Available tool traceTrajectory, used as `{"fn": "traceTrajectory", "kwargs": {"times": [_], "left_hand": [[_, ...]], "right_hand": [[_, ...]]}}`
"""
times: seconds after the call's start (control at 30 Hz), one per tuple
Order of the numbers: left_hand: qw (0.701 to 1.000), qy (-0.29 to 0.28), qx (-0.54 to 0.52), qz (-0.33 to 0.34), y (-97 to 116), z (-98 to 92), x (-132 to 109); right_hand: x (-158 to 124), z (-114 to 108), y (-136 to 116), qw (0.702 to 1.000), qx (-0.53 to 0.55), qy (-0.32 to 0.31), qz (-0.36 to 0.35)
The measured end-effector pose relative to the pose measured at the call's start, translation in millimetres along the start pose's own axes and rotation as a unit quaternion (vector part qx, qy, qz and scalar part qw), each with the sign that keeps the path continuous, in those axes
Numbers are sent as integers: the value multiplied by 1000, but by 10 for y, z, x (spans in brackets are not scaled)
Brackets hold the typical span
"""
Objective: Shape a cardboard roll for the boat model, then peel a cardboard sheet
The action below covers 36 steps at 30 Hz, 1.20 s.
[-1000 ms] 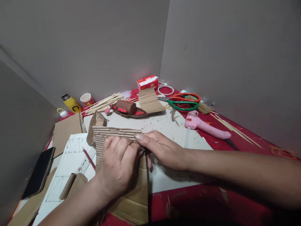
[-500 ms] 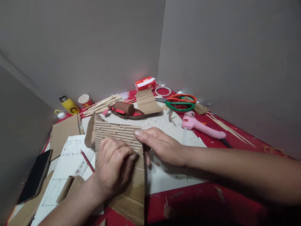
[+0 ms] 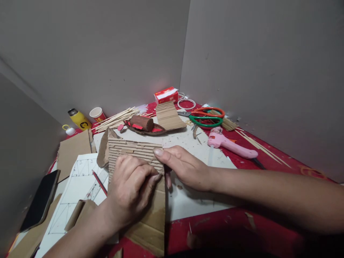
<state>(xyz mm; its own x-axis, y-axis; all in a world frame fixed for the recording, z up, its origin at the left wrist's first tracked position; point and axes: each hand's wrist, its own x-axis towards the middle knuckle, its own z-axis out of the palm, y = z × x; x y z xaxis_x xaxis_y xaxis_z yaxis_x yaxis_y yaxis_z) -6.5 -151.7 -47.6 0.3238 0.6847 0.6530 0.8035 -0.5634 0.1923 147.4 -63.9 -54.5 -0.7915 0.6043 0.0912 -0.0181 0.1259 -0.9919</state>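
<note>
A piece of corrugated cardboard [image 3: 134,145] is held up in front of me. Its upper part shows bare ridges, while smooth brown paper covers the lower part. My right hand [image 3: 185,166] grips the right edge, thumb on the ridged face and fingers behind. My left hand [image 3: 134,182] is closed in a pinch over the face, where the ridges meet the smooth paper layer; its fingertips touch the board near the right edge. What lies inside the left fingers is mostly hidden. Just behind the board stands a curved cardboard piece [image 3: 103,147].
A cardboard boat model [image 3: 142,125], wooden sticks [image 3: 115,120], scissors [image 3: 205,118] and a pink glue gun [image 3: 232,145] lie beyond my hands. At left are a phone [image 3: 41,200], a drawing sheet [image 3: 64,190], a pencil [image 3: 99,182], a yellow bottle [image 3: 80,120] and a paper cup [image 3: 97,114].
My left hand has shifted slightly right along the board, its fingertips now closer to the right edge. The right hand keeps its grip almost unmoved.
</note>
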Motion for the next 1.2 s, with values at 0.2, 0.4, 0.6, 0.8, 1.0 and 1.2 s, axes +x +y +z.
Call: {"fn": "traceTrajectory", "kwargs": {"times": [0.2,0.4,0.6,0.8,1.0,1.2], "left_hand": [[1000,13,-15,23,24,-65,13],[998,34,-23,50,38,-91,3],[993,-45,-85,69,152,-157,65],[983,-115,-108,92,351,-208,60],[998,-3,12,-61,192,-214,55],[992,-39,54,-103,114,-93,66]], "right_hand": [[24,-84,-80,997,0,43,-60],[40,-147,-139,995,13,62,-83],[104,-249,-123,993,34,83,-71],[148,-333,-113,990,33,114,-75],[28,-172,-106,990,-71,81,-93],[-47,-76,-72,969,-176,72,-155]]}}
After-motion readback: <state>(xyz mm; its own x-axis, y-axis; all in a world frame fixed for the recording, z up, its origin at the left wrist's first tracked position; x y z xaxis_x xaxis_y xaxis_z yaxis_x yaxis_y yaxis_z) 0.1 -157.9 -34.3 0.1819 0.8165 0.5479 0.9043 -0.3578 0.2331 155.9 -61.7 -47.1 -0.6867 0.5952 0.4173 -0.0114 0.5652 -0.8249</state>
